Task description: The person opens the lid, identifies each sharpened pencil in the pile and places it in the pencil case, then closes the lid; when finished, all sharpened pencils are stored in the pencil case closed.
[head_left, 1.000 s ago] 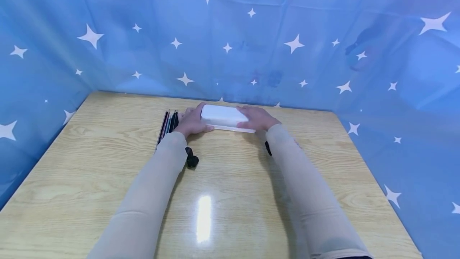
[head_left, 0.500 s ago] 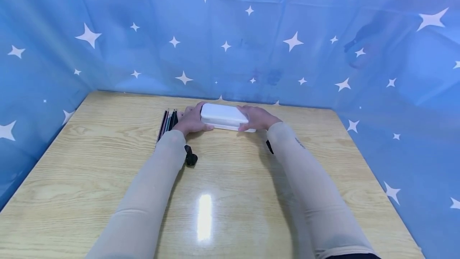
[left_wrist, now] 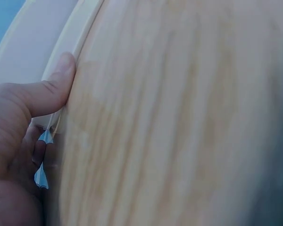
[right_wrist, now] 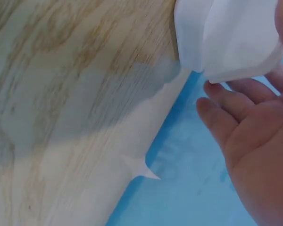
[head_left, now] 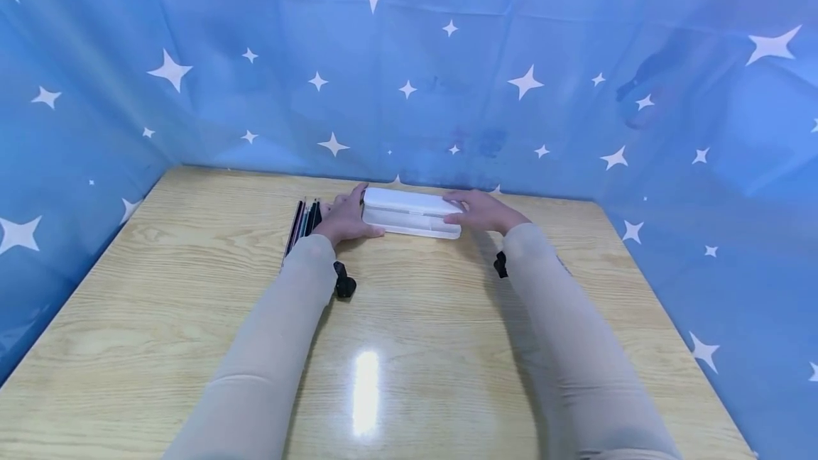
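Observation:
A white pencil case [head_left: 422, 231] lies near the table's far edge, its lid [head_left: 405, 200] tilted up at the back so that part of the inside shows. My left hand [head_left: 345, 220] grips the case's left end, the thumb along the front edge; the left wrist view shows this thumb [left_wrist: 52, 92] against the white rim. At the right end, my right hand [head_left: 482, 211] holds the lid between thumb and fingers. From the right wrist, the white case end [right_wrist: 245, 37] shows with fingertips [right_wrist: 217, 89] right at its edge.
Several dark and coloured pencils [head_left: 305, 218] lie side by side just left of my left hand. The wooden table [head_left: 409, 332] ends at a blue star-patterned curtain [head_left: 434, 105] behind the case. Two small light-blue pointed shapes [left_wrist: 45, 136] show below the left thumb.
The lid has swung up and back, showing the inside of the case. My right hand has moved slightly right with it; the left hand keeps its grip at the left end.

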Demonstrator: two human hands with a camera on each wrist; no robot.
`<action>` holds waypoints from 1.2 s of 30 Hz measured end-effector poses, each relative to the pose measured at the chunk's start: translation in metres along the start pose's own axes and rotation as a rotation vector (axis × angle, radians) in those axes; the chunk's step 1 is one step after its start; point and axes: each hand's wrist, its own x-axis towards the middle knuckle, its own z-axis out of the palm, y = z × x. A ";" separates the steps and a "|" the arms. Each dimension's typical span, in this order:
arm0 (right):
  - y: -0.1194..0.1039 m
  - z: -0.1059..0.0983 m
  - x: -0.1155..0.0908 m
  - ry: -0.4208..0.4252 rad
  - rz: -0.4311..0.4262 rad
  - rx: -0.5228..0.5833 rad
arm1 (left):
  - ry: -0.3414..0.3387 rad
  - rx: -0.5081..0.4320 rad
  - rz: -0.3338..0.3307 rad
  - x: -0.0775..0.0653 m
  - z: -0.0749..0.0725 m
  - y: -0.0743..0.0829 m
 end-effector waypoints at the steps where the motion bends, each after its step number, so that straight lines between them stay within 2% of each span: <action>1: 0.000 0.000 0.000 0.009 -0.006 0.006 | 0.000 -0.004 -0.006 0.000 0.000 -0.002; 7: 0.005 0.003 0.003 0.060 0.001 0.126 | -0.007 -0.022 -0.037 -0.002 0.002 -0.010; 15: 0.004 0.003 0.009 0.134 0.070 0.285 | 0.015 0.053 -0.007 -0.004 0.000 -0.014; 21: -0.003 0.001 0.021 0.180 0.126 0.421 | 0.026 0.059 -0.011 -0.005 -0.003 -0.012; 27: -0.013 -0.001 0.031 0.269 0.184 0.414 | 0.036 0.047 -0.025 -0.005 -0.005 -0.012; 36: -0.010 -0.009 0.041 0.263 0.322 0.495 | 0.030 0.057 -0.015 0.000 -0.001 -0.004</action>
